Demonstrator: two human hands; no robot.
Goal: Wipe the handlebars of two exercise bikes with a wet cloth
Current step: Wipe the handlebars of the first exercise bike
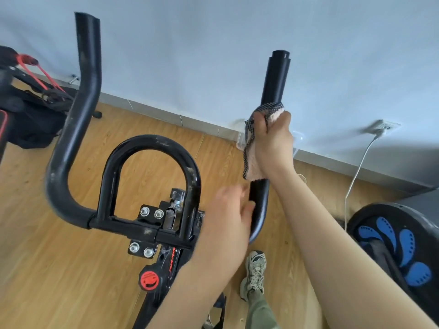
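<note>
The left handlebar horn (78, 115) and centre loop (152, 143) are rigid, scuffed black tube. The left hand (228, 217), blurred, meets the lower bend of the right horn (276, 77); whether it grips cannot be told. The right hand (273, 143) clamps the soft, limp cloth (251, 153) round that horn, which is probably slick when wet. Wood floor (71, 269), pale wall (190, 55).

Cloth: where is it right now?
Head view, right of centre: the cloth is wrapped round the right handlebar, gripped there by the right hand, below the bar's end cap and above the left hand.
</note>
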